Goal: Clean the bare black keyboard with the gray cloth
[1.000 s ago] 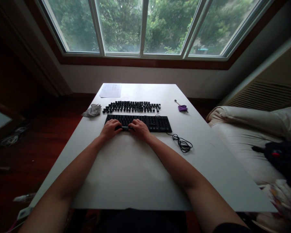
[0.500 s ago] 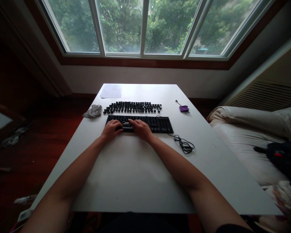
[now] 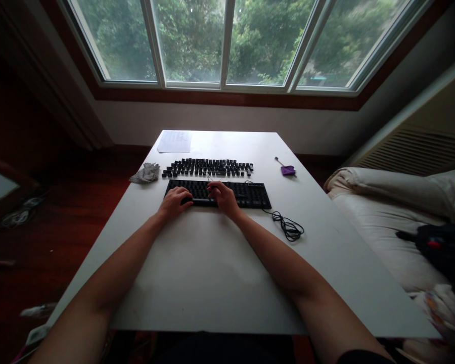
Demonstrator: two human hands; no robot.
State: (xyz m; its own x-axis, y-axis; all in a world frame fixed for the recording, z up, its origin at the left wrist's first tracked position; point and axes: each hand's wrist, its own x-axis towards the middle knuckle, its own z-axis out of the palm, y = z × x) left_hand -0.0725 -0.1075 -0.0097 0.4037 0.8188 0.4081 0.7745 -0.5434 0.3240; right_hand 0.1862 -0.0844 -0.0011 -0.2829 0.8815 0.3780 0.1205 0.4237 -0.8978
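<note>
With the keyboard (image 3: 200,191) toward the far edge of the tabletop (image 3: 205,273), the left hand (image 3: 175,200) on it (grip indeterminate) and the right hand (image 3: 226,198) apparently pinching a thin tool (image 3: 209,177), tool slippage could scatter the keycaps (image 3: 207,166) just beyond.

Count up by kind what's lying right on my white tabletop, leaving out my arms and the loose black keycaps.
Keyboard: 1
Coiled black cable: 1
Sheet of paper: 1
Crumpled grey cloth: 1
Small purple item: 1
Dark-tipped stick: 1
Total: 6
</note>
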